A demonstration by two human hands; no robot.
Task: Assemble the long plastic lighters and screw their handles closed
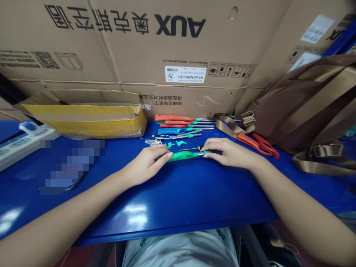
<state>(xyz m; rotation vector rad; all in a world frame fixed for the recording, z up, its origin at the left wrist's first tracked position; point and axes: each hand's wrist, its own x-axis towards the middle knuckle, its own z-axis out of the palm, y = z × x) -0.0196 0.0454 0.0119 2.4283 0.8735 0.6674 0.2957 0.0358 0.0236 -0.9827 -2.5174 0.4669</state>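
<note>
A green-handled screwdriver (pixel 182 155) lies on the blue table (pixel 178 196) between my hands. My left hand (pixel 148 163) curls round the butt end of its handle, fingers closed. My right hand (pixel 228 152) pinches the other end where the shaft meets the handle. Just behind lies a row of screwdrivers with orange, red, green and blue handles (pixel 178 124), plus small teal bits (pixel 178 144) and a loose thin shaft (pixel 189 149).
Red-handled pliers (pixel 258 144) lie at the right beside a brown bag (pixel 306 104) with tan straps. A taped cardboard box (pixel 89 118) and a white power strip (pixel 22 141) sit at the left. Large cardboard cartons (pixel 167 48) wall off the back.
</note>
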